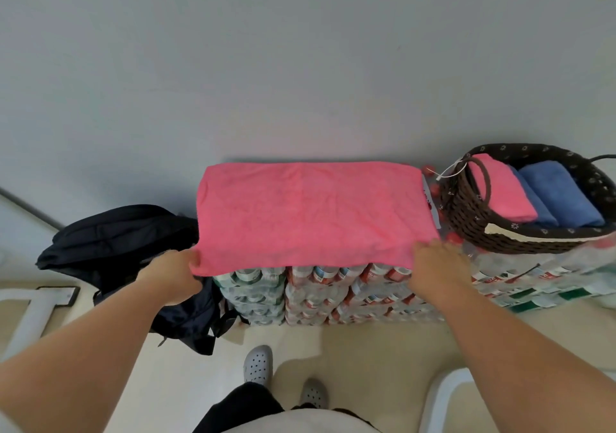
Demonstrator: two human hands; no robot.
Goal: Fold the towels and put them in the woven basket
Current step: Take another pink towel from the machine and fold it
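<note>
Head view: my two grips reach to stacked bottle packs (316, 294) that serve as the surface.
Pink towel (310, 216): spread flat on the packs, near edge overhanging the front.
Left grip (176, 276): pinches the near-left corner.
Right grip (436, 266): fingers lie on the near-right corner; thumb hidden, so I cannot tell whether it pinches.
Woven basket (466, 222): on the packs at right, holding a folded pink cloth (503, 192) and folded blue towels (560, 195).

Head-worn view — looking forward and down, close over the pink towel (310, 212).
</note>
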